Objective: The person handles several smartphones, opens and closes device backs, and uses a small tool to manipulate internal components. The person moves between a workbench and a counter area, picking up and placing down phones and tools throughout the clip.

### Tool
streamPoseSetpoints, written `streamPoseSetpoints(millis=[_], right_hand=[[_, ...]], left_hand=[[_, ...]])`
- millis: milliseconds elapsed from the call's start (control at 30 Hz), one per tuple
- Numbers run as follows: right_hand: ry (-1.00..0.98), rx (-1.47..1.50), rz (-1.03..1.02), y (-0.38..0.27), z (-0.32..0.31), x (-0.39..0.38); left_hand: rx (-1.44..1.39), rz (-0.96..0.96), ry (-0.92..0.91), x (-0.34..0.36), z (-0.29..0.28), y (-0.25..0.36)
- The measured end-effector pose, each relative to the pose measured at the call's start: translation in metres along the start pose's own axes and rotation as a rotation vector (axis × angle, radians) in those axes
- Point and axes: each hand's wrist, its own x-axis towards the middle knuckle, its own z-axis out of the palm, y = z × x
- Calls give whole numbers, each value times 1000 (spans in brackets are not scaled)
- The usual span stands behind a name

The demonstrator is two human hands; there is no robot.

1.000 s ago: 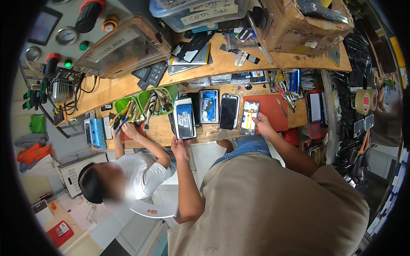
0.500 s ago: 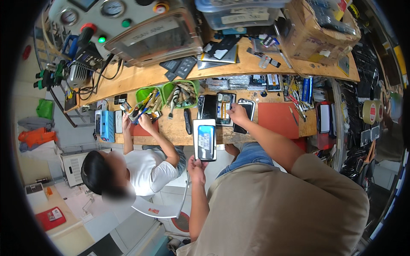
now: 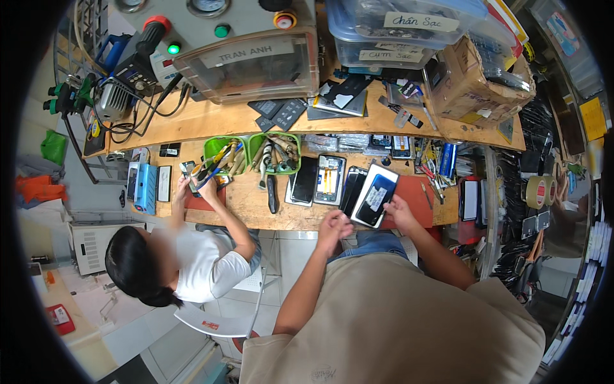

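Observation:
My right hand [image 3: 398, 208] grips the lower right of a white-edged device [image 3: 375, 198] with a dark blue-black labelled face, tilted over the orange mat [image 3: 417, 205]. Just left of it, my left hand [image 3: 336, 226] is raised with fingers loosely curled and apart, holding nothing, below dark phones [image 3: 350, 191]. Further left on the wooden bench [image 3: 249, 210] lie an opened phone [image 3: 328, 179] showing pale internals and a black phone [image 3: 306, 179] on a lighter piece.
A co-worker [image 3: 204, 275] at my left handles small items beside green trays [image 3: 275, 152] of tools. A machine [image 3: 246, 61], plastic containers [image 3: 396, 19] and a cardboard box [image 3: 480, 83] sit on the upper shelf [image 3: 204, 121]. Pliers and tools [image 3: 435, 173] crowd the right.
The white-edged device has moved from my left hand, low and central, to my right hand at the right. My left hand has let go and risen. My right hand has left the opened phone.

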Motion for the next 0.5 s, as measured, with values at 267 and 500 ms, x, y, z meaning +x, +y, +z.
streamPoseSetpoints(millis=[267, 500], right_hand=[[150, -19, 4, -11, -71, -8], [146, -37, 68, -15, -53, 0]], left_hand=[[-108, 46, 572, 88, -23, -7], [-9, 47, 512, 55, -28, 8]])
